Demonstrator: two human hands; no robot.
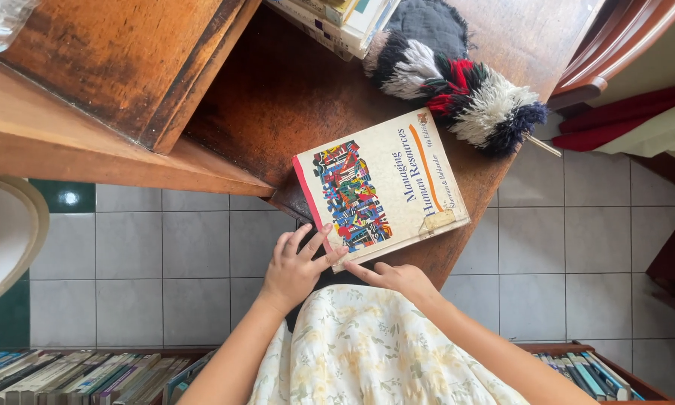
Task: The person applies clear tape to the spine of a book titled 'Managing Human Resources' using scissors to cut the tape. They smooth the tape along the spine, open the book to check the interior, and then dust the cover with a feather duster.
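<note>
Book (381,187) lies at the near edge of the dark wooden surface (292,97) — left hand (298,266) fingers spread on its corner, right hand (397,276) fingers together beneath; a feather duster (457,86) lies farther off, grey floor tiles (570,225) below.

The person wears a cream garment (367,352) printed all over with small pale yellow flowers and soft grey-green leaves; the cloth looks light and falls in loose folds. On either side of this garment both forearms come out bare, with no sleeves reaching them. The left hand (296,268) and the right hand (397,277), just above the garment, are bare too, showing no rings, watch or bracelet, and the fingernails are short and unpainted.
</note>
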